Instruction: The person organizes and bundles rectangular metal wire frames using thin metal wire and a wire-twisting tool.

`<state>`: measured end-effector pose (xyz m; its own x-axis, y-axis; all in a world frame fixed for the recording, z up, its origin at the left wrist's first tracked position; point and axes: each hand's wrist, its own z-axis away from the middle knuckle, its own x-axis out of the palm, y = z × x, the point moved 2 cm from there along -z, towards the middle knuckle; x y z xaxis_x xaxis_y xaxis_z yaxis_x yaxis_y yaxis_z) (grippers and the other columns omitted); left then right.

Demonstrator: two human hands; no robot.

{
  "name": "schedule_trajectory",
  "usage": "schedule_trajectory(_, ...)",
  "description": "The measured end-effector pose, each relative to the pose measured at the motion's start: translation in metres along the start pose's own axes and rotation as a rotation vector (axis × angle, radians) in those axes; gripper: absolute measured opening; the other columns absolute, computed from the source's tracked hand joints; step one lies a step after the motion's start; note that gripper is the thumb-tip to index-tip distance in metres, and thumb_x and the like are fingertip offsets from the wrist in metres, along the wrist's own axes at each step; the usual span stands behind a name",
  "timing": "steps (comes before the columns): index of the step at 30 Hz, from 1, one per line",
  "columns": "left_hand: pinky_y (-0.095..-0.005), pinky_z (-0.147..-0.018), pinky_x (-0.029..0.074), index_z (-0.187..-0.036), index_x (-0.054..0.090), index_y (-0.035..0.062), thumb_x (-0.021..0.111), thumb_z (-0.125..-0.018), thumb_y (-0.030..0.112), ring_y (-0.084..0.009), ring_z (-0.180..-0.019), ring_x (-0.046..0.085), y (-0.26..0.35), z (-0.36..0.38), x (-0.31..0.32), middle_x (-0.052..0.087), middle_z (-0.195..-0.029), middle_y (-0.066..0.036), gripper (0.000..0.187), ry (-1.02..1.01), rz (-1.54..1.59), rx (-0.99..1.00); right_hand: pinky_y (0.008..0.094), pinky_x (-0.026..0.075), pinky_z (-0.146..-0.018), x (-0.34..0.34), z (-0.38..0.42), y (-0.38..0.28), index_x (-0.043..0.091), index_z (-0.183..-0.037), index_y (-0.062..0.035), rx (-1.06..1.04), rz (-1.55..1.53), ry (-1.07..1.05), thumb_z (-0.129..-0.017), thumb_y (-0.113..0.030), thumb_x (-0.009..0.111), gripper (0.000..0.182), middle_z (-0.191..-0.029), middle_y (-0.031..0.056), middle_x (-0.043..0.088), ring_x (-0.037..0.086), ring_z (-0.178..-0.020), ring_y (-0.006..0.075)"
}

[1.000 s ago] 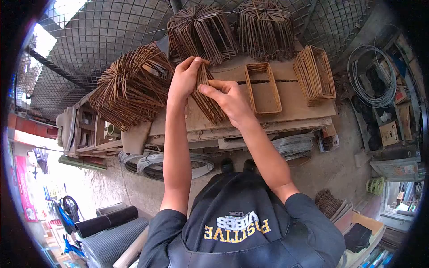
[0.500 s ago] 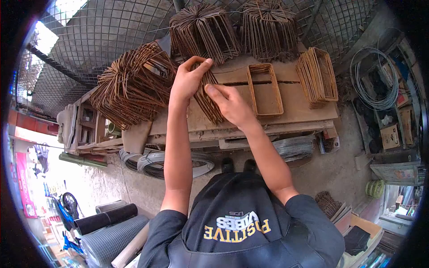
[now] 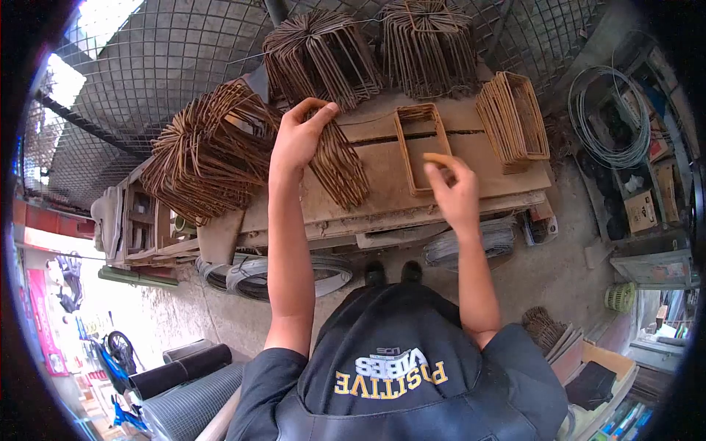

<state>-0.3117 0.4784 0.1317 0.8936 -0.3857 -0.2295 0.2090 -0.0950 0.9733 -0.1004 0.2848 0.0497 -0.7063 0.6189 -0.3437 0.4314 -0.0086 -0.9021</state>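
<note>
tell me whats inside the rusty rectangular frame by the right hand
Through the rusty frame show brown tabletop and a dark gap crossing it. The right hand covers part of the lower right; what lies behind it cannot be seen.

Hardware workshop: rebar stirrups (image 3: 338, 173) at 12 o'clock on a worktop (image 3: 515, 185), wire coil (image 3: 614, 165) at 2, mesh roll (image 3: 195, 404) at 7.
</note>
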Motion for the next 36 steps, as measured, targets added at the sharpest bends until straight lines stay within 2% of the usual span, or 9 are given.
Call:
schedule_trajectory(5, -0.026, -0.066, 0.05, -0.106, 0.071, 0.0017, 0.068, -0.104, 0.024, -0.008, -0.073, 0.064, -0.006, -0.004, -0.001, 0.069, -0.086, -0.002, 0.023, -0.028, 0.055, 0.007, 0.0428, 0.053, -0.087, -0.034, 0.01, 0.038, 0.075, -0.118, -0.0011, 0.154, 0.327, 0.15, -0.093, -0.032, 0.078, 0.041, -0.105, 0.0157, 0.072, 0.068, -0.098, 0.0311)
schedule_trajectory(11, -0.026, -0.07, 0.047, -0.103, 0.072, 0.0001, 0.071, -0.1, 0.023, -0.0077, -0.075, 0.059, -0.004, -0.003, 0.002, 0.068, -0.082, 0.0, 0.024, -0.004, 0.103, -0.023, 0.0433, 0.056, -0.084, -0.035, 0.015, 0.045, 0.078, -0.109, 0.0, 0.316, 0.301, 0.119, -0.092, -0.042, 0.078, 0.045, -0.1, 0.0176, 0.077, 0.074, -0.094, 0.033)
schedule_trajectory(21, -0.0265, -0.077, 0.051, -0.111, 0.072, 0.0017, 0.069, -0.103, 0.026, -0.0098, -0.084, 0.065, -0.005, -0.002, 0.0, 0.072, -0.097, -0.002, 0.026, 0.007, 0.046, 0.018, 0.0462, 0.057, -0.073, -0.037, 0.009, 0.039, 0.082, -0.1, -0.0005, 0.256, 0.419, 0.14, -0.093, -0.034, 0.076, 0.035, -0.084, 0.0186, 0.078, 0.075, -0.079, 0.0366)
schedule_trajectory(24, -0.0256, -0.078, 0.05, -0.11, 0.072, 0.0021, 0.069, -0.103, 0.027, -0.0088, -0.087, 0.064, -0.008, -0.004, -0.003, 0.072, -0.097, -0.001, 0.026, -0.005, 0.04, 0.015, 0.0439, 0.056, -0.068, -0.04, 0.009, 0.041, 0.082, -0.099, -0.001, 0.252, 0.425, 0.137, -0.093, -0.031, 0.077, 0.031, -0.08, 0.0157, 0.078, 0.075, -0.072, 0.0315)
schedule_trajectory(26, -0.025, -0.079, 0.05, -0.109, 0.072, 0.0023, 0.069, -0.103, 0.027, -0.0082, -0.088, 0.064, -0.009, -0.005, -0.004, 0.072, -0.098, -0.002, 0.026, -0.011, 0.033, 0.032, 0.0369, 0.052, -0.061, -0.043, 0.01, 0.052, 0.083, -0.098, -0.0013, 0.232, 0.118, 0.204, -0.093, -0.028, 0.079, 0.027, -0.075, 0.0103, 0.076, 0.071, -0.065, 0.02)
schedule_trajectory(27, -0.0251, -0.081, 0.049, -0.109, 0.072, 0.0024, 0.069, -0.103, 0.027, -0.0083, -0.089, 0.063, -0.007, -0.004, -0.003, 0.072, -0.098, -0.001, 0.026, -0.001, 0.025, 0.013, 0.0369, 0.052, -0.061, -0.047, 0.009, 0.052, 0.083, -0.098, -0.0013, 0.231, 0.119, 0.204, -0.093, -0.028, 0.079, 0.027, -0.075, 0.0103, 0.076, 0.071, -0.065, 0.02)
schedule_trajectory(29, -0.0253, -0.082, 0.049, -0.108, 0.073, 0.0026, 0.069, -0.104, 0.028, -0.0083, -0.09, 0.063, -0.007, -0.003, -0.001, 0.072, -0.098, -0.001, 0.026, 0.006, 0.019, -0.007, 0.0284, 0.045, -0.056, -0.052, 0.006, 0.056, 0.083, -0.097, -0.0018, 0.348, -0.223, 0.183, -0.093, -0.025, 0.081, 0.024, -0.071, 0.0019, 0.07, 0.061, -0.062, 0.009)
schedule_trajectory(32, -0.0266, -0.084, 0.049, -0.108, 0.073, 0.0023, 0.068, -0.104, 0.029, -0.009, -0.089, 0.062, -0.006, -0.003, -0.001, 0.072, -0.098, -0.001, 0.028, 0.015, 0.015, 0.022, 0.0206, 0.036, -0.057, -0.057, 0.006, 0.058, 0.081, -0.101, -0.0013, 0.351, -0.381, 0.266, -0.095, -0.019, 0.08, 0.018, -0.08, -0.0027, 0.072, 0.048, -0.061, 0.0019)
schedule_trajectory(36, -0.027, -0.087, 0.048, -0.109, 0.073, 0.0017, 0.068, -0.104, 0.031, -0.0099, -0.093, 0.062, -0.006, -0.004, -0.003, 0.073, -0.102, -0.002, 0.03, 0.015, -0.039, 0.029, 0.0197, 0.035, -0.058, -0.065, 0.005, 0.054, 0.081, -0.102, -0.0017, 0.342, -0.464, 0.346, -0.096, -0.017, 0.079, 0.017, -0.084, -0.0026, 0.073, 0.045, -0.062, 0.0014)
